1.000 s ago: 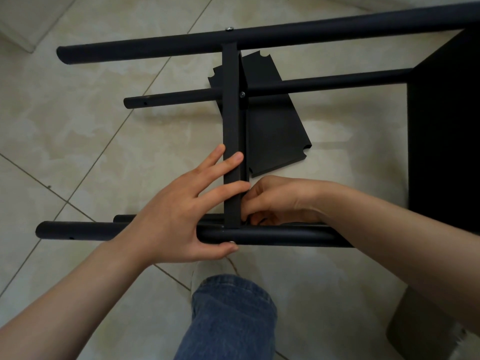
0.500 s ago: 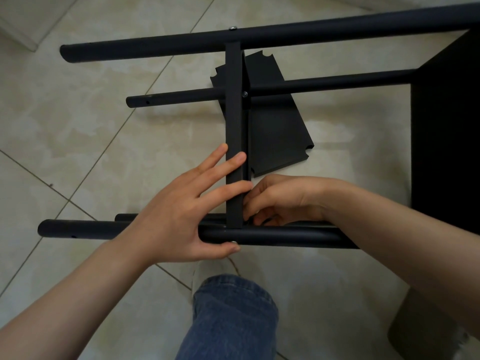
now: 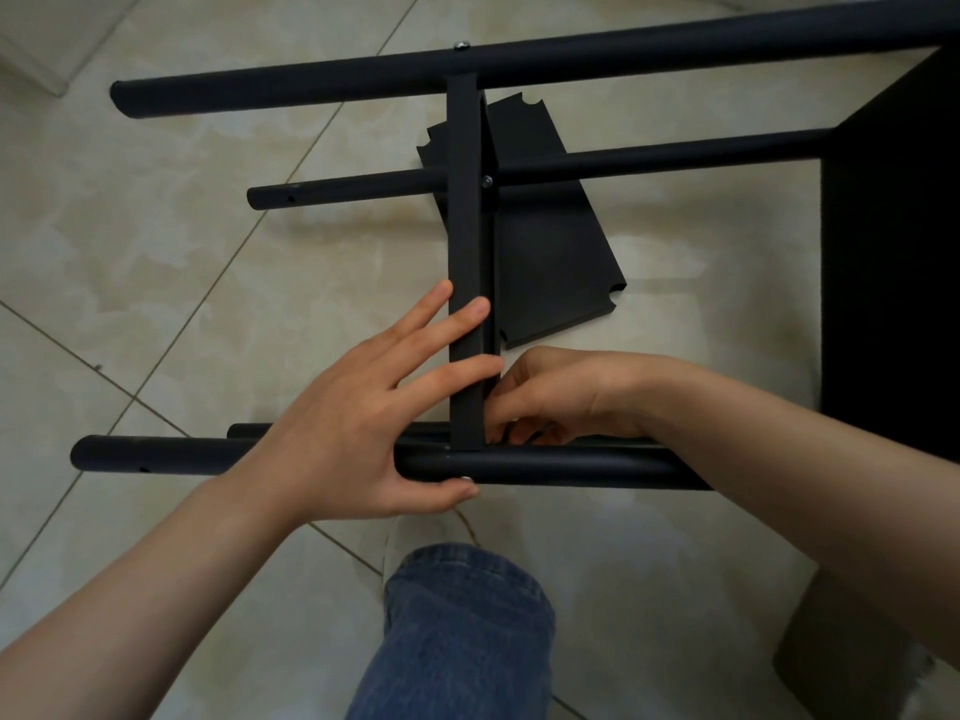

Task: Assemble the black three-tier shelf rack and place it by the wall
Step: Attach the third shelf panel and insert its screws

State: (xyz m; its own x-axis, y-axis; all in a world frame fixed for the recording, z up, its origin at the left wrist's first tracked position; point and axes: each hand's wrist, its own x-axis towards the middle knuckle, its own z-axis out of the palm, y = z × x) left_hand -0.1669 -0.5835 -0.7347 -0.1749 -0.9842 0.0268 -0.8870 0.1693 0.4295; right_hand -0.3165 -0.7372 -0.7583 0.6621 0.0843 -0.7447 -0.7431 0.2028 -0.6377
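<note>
The black rack lies on its side on the tiled floor, and its near pole (image 3: pixel 571 467) and far pole (image 3: pixel 623 59) run left to right. A shelf (image 3: pixel 465 226) stands edge-on between them. My left hand (image 3: pixel 337 433) lays straight fingers across that shelf edge, while its thumb presses a screw head (image 3: pixel 464 479) on the near pole's front. My right hand (image 3: pixel 561 392) reaches in behind the shelf. Its curled fingertips pinch a small part at the joint of shelf and pole, mostly hidden. Another shelf (image 3: pixel 893 252) is fitted at the right.
A loose black shelf panel (image 3: pixel 550 262) lies flat on the floor under the frame. Silver screws (image 3: pixel 461 45) show on the far pole and on the lower pole (image 3: pixel 649 158). My knee in jeans (image 3: pixel 462 631) is just below the near pole. A dark box (image 3: pixel 831 641) sits bottom right.
Both hands stay at the same joint. Only my right fingertips shift slightly behind the shelf.
</note>
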